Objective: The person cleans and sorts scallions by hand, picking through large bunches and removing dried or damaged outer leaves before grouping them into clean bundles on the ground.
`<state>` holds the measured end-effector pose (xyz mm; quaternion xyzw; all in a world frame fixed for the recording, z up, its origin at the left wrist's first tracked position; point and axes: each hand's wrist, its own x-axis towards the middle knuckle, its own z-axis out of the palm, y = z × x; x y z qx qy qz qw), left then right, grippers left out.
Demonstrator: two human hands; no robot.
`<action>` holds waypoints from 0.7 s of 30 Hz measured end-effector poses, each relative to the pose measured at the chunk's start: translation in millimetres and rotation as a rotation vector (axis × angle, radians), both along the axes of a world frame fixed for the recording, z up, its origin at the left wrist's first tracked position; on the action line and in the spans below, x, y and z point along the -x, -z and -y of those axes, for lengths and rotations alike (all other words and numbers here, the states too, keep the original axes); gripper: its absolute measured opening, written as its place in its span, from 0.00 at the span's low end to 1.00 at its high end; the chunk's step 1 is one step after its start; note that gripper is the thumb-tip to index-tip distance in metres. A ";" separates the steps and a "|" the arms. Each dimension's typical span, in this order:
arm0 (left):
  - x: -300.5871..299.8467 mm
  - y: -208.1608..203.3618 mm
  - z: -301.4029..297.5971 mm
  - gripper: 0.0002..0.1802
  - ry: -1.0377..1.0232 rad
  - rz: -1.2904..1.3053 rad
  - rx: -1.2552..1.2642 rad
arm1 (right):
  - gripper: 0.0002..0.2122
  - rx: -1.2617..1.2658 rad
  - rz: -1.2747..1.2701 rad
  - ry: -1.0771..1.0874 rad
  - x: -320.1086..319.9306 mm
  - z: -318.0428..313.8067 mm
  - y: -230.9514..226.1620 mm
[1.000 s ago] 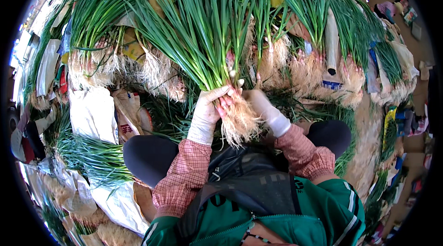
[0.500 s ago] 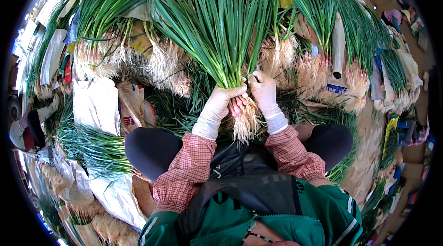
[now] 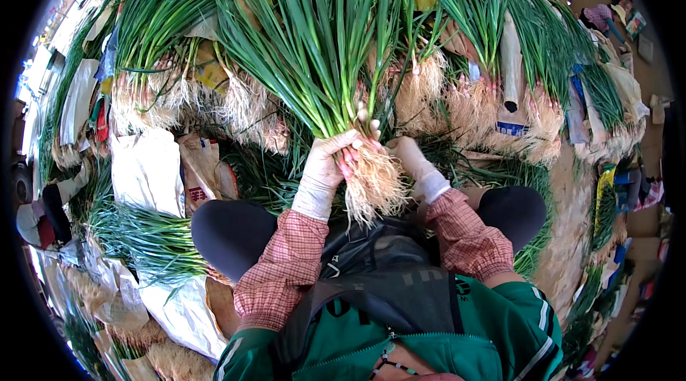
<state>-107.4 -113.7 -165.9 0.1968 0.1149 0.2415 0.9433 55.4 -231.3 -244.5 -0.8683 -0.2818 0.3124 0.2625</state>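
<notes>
My left hand [image 3: 330, 159], in a pale glove, is closed around the lower stalks of a large bunch of green onions [image 3: 321, 45]. Their long leaves fan out away from me, while pinkish bulbs and a shaggy mass of pale roots [image 3: 375, 184] hang toward my lap. On the right side of the bunch, a few white bulbs sit slightly higher than the rest. Also gloved, my right hand [image 3: 409, 156] is just right of the roots. Its fingertips are partly hidden, so its grip cannot be made out.
Rooted onion bundles [image 3: 146, 88] lie across the far side, with more bundles [image 3: 475, 106] at the right. Loose green leaves [image 3: 257, 166] cover the ground before me. A white sack [image 3: 146, 174] and another onion pile [image 3: 146, 238] lie at my left. Other people [image 3: 600, 18] are at the far right.
My right hand has moved down and slightly right, from beside the stalks to beside the roots. More bulbs and a wider root mass now show on the bunch, which my left hand still holds.
</notes>
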 end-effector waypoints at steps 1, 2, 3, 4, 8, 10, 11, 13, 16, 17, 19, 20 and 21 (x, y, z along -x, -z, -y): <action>5.6 8.1 -8.0 0.30 0.109 0.021 -0.012 | 0.13 0.059 0.231 -0.135 3.6 -1.2 -32.2; 3.1 9.8 -5.9 0.31 0.142 0.036 0.056 | 0.14 -0.028 0.297 -0.014 -13.2 -7.1 -56.5; 2.0 10.2 -5.1 0.32 0.170 0.048 0.121 | 0.16 -0.126 0.361 0.100 -28.5 -14.9 -80.2; 3.0 14.0 -7.3 0.33 0.207 0.092 0.121 | 0.18 -0.230 0.419 0.197 -41.7 -26.0 -100.7; -9.9 5.0 -2.1 0.33 0.217 0.129 0.025 | 0.13 -0.015 0.788 0.078 -89.0 -36.8 -87.2; -2.8 -3.6 -9.9 0.30 0.134 0.060 -0.001 | 0.13 -0.101 0.739 -0.036 -45.8 -32.6 -108.5; 0.6 8.7 -19.0 0.26 0.119 0.017 -0.103 | 0.12 -0.092 0.637 -0.153 -25.2 -21.0 -108.1; 1.7 37.9 -27.4 0.21 0.180 -0.044 -0.067 | 0.13 -0.241 0.513 -0.650 8.9 -0.6 -104.8; -7.8 24.1 -14.3 0.15 0.162 -0.175 -0.102 | 0.13 -0.481 -0.325 0.080 14.7 -8.3 -87.4; -11.1 12.8 -10.4 0.14 0.148 -0.197 -0.134 | 0.14 -0.561 -0.292 0.106 13.0 -20.7 -86.9; -9.2 -1.0 -9.6 0.16 0.221 -0.256 -0.243 | 0.13 -0.754 -0.545 0.227 11.8 -41.2 -75.1; -13.0 0.7 -7.0 0.16 0.177 -0.202 -0.243 | 0.11 -0.857 -0.823 0.356 13.2 -50.9 -68.4; -16.7 2.5 -4.3 0.16 0.134 -0.146 -0.242 | 0.11 -0.888 -1.017 0.535 13.6 -55.5 -62.6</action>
